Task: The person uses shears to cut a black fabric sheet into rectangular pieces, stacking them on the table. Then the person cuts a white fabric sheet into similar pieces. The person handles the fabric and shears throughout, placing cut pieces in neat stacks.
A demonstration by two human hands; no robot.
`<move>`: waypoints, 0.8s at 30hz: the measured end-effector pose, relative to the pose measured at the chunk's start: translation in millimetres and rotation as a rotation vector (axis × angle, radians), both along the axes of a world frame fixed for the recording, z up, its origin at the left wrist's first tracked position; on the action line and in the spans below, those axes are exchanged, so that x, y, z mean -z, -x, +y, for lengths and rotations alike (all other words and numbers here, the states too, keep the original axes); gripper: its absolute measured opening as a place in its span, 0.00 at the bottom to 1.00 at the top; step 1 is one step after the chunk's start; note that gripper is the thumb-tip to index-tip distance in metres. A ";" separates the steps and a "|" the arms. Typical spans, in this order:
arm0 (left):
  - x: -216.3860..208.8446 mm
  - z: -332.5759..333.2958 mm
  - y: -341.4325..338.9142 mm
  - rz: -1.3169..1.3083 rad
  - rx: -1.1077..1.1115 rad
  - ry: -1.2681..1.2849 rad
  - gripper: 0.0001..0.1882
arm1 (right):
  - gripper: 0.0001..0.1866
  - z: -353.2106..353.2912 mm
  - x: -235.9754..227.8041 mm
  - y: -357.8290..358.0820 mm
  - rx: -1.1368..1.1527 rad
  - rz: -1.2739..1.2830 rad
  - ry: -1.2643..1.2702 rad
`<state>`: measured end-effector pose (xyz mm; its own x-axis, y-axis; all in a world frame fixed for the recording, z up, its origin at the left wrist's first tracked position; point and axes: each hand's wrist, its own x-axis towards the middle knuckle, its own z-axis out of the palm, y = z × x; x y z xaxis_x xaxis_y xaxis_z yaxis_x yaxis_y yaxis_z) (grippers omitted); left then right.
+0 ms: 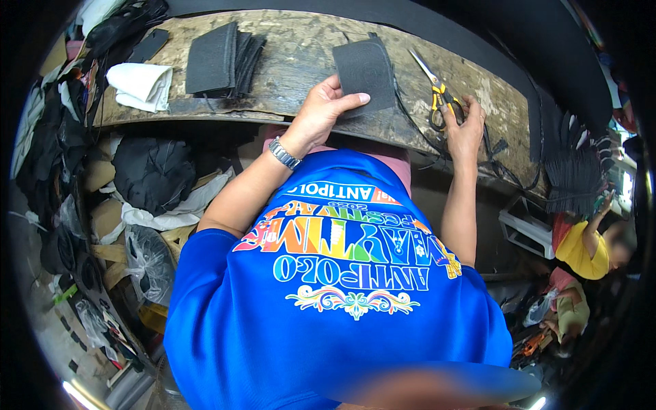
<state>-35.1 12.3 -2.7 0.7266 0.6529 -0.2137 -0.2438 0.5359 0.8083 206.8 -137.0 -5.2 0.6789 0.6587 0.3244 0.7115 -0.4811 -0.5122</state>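
My left hand (pixel 326 109), with a metal watch on the wrist, pinches a dark rectangular piece of fabric (pixel 366 68) by its near left edge, thumb on top. Whether it is a single layer or a few stacked ones, I cannot tell. To its right, my right hand (pixel 465 130) has its fingers at the handles of yellow-and-black scissors (pixel 438 92). Their blades point away from me, up and to the left. A thin black strip (pixel 410 116) runs between the fabric and the scissors toward the table's front edge.
On the worn wooden table (pixel 294 61), a stack of dark fabric pieces (pixel 213 63) stands left, beside a folded white cloth (pixel 142 83). Black scraps (pixel 154 164) and plastic bags (pixel 145 263) crowd the left below. Another person in yellow (pixel 581 249) is at the right.
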 end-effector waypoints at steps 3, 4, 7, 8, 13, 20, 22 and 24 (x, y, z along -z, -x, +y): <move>-0.8 1.1 2.1 0.029 -0.041 -0.060 0.16 | 0.20 16.9 -0.5 30.8 -0.155 0.753 -0.290; -0.2 0.9 2.7 0.022 -0.041 -0.088 0.15 | 0.17 20.2 -1.1 44.4 -0.263 1.004 -0.356; 1.7 2.7 4.4 0.166 0.005 -0.049 0.18 | 0.13 34.0 -1.6 78.7 -0.517 1.409 -0.338; 2.0 1.4 6.4 0.097 0.000 -0.027 0.16 | 0.09 41.8 -1.2 86.0 -0.498 1.368 -0.288; 3.5 3.3 17.6 -0.041 -0.110 0.045 0.13 | 0.08 61.3 -12.0 86.7 -0.506 1.366 -0.238; 10.2 4.9 20.3 0.114 -0.097 -0.091 0.15 | 0.16 67.1 -11.3 109.7 -0.490 1.484 -0.244; 4.6 15.1 16.5 0.014 -0.396 -0.267 0.30 | 0.15 63.2 -16.0 96.9 -0.466 1.381 -0.191; -5.9 27.1 27.9 0.093 -0.376 -0.637 0.35 | 0.15 54.7 -21.4 81.2 -0.502 1.306 -0.071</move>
